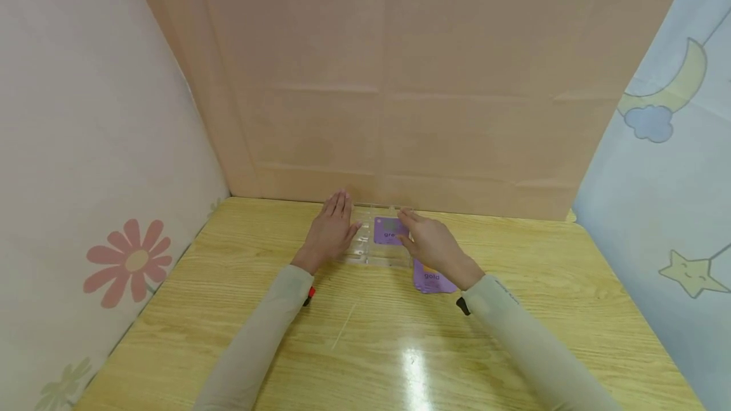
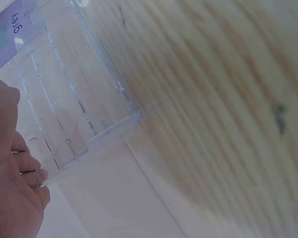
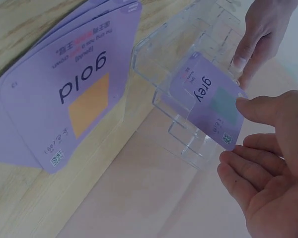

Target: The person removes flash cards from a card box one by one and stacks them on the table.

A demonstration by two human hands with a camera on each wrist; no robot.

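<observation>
A clear plastic tray (image 1: 390,258) with raised dividers lies flat near the back of the table, a purple "grey" card (image 1: 387,231) in its middle. My left hand (image 1: 332,228) rests along the tray's left side, fingers straight and thumb apart. In the left wrist view its fingertips (image 2: 38,177) touch the tray's edge. At the card's right end, my right hand (image 1: 435,243) holds it lightly, thumb (image 3: 258,110) at one corner and fingers at the other. Below the right wrist lies a fanned stack of purple cards (image 3: 35,99), topped by the "gold" card.
Wood-grain table (image 1: 274,347) runs under everything. A tan paper sheet (image 1: 377,81) rises directly behind the tray. Patterned walls stand at both sides, with a flower (image 1: 134,261) on the left and a moon (image 1: 679,81) on the right.
</observation>
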